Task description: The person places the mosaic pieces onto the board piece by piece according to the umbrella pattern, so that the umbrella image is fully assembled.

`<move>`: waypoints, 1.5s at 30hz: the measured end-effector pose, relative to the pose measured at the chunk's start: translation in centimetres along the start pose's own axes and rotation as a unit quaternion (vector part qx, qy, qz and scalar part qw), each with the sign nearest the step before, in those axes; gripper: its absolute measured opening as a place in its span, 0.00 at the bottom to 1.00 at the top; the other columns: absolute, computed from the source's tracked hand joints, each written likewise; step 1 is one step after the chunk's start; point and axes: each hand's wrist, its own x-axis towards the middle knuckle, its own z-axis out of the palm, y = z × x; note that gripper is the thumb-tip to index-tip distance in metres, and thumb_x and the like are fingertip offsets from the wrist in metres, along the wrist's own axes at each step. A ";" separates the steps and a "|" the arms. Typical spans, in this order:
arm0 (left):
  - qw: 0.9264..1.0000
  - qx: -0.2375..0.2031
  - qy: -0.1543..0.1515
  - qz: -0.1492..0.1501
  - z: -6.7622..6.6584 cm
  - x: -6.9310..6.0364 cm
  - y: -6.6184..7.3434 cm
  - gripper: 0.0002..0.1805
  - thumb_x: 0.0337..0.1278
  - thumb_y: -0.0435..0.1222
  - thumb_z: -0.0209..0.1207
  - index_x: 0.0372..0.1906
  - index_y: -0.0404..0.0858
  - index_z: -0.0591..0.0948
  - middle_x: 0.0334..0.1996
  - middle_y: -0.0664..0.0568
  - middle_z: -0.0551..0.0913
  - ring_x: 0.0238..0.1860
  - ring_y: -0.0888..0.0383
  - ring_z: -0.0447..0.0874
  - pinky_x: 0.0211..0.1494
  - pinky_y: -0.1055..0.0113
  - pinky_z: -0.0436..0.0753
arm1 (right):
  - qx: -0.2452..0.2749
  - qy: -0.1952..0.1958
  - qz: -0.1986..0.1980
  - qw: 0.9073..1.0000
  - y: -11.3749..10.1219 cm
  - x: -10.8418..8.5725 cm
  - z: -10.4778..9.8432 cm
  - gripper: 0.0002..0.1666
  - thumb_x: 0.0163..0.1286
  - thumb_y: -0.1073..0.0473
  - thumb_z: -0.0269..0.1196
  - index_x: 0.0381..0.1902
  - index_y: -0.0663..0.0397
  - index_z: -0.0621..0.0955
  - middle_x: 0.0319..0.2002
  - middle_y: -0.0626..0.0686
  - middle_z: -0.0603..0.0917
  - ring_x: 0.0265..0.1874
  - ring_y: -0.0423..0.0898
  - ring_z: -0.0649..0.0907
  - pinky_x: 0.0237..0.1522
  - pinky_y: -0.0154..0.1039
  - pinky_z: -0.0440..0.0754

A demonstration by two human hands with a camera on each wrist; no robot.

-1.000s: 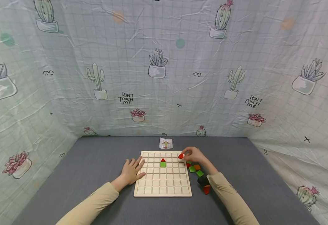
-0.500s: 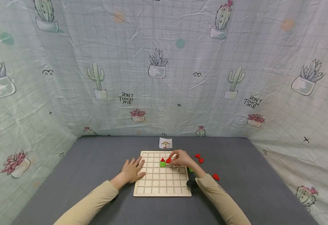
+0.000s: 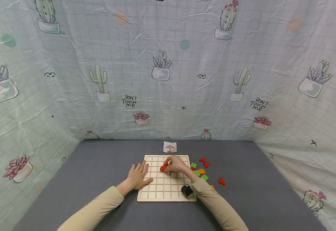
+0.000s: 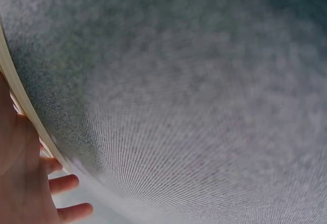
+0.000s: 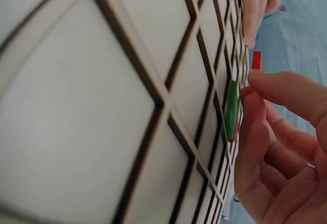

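Note:
A wooden grid board (image 3: 156,188) lies on the grey table. My left hand (image 3: 137,176) rests with spread fingers on the board's left edge; in the left wrist view that hand (image 4: 25,168) lies along the wooden rim. Above the board's upper middle, my right hand (image 3: 176,164) pinches a red piece (image 3: 163,167) by thumb and fingers. The right wrist view has the red piece (image 5: 257,60) at the fingertips of my right hand (image 5: 286,147), beside a green square (image 5: 232,110) set in the grid. From the head view my right hand largely hides that square.
Green squares (image 3: 204,177), an orange piece (image 3: 201,171) and red pieces (image 3: 221,181) lie right of the board. A small printed card (image 3: 170,147) is behind it. A black device (image 3: 186,191) sits at the right wrist, over the board's lower right. Patterned cloth (image 3: 168,89) surrounds the table.
My right hand has carried the red piece leftward from the board's right edge, past the green square. Loose pieces on the right are uncovered. The left hand has barely moved.

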 end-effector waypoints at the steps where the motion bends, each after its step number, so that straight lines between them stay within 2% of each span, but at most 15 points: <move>1: 1.000 0.003 0.002 -0.001 0.0 0.0 0.0 0.39 0.58 0.62 0.38 0.65 0.37 0.62 0.66 0.43 0.60 0.63 0.48 0.63 0.60 0.50 0.61 | -0.003 0.004 0.001 1.000 -0.1 0.1 0.2 0.12 0.46 0.67 0.67 0.33 0.60 0.81 0.22 0.56 0.84 0.16 0.35 0.78 0.21 0.29 0.73; 8: 1.000 0.024 0.012 -0.002 0.4 0.3 0.2 0.40 0.57 0.63 0.37 0.65 0.38 0.61 0.66 0.44 0.61 0.63 0.49 0.63 0.60 0.51 0.61 | -0.018 0.023 0.017 0.999 -0.3 0.8 0.9 0.13 0.47 0.65 0.68 0.33 0.60 0.82 0.23 0.55 0.83 0.15 0.35 0.76 0.20 0.29 0.73; 22: 1.000 0.019 0.011 -0.004 0.6 0.3 0.3 0.40 0.57 0.62 0.38 0.65 0.37 0.61 0.66 0.43 0.60 0.61 0.48 0.64 0.58 0.49 0.61 | 0.013 0.009 0.048 0.999 0.0 1.2 1.1 0.13 0.46 0.65 0.69 0.33 0.60 0.81 0.22 0.52 0.82 0.12 0.36 0.73 0.17 0.29 0.70; 34: 0.999 0.028 0.017 -0.003 0.5 0.1 0.3 0.40 0.57 0.62 0.38 0.64 0.37 0.62 0.65 0.44 0.61 0.60 0.49 0.65 0.57 0.50 0.63 | 0.014 0.004 0.039 0.999 0.0 1.2 1.1 0.13 0.46 0.65 0.69 0.32 0.60 0.81 0.22 0.52 0.81 0.13 0.36 0.73 0.18 0.30 0.73; 45: 0.999 0.029 0.024 -0.004 0.5 0.1 0.3 0.40 0.57 0.63 0.38 0.64 0.38 0.63 0.65 0.44 0.62 0.60 0.49 0.65 0.55 0.50 0.63 | 0.033 -0.006 0.040 0.999 0.2 1.0 1.0 0.13 0.47 0.67 0.68 0.33 0.62 0.80 0.21 0.50 0.78 0.13 0.37 0.72 0.18 0.29 0.71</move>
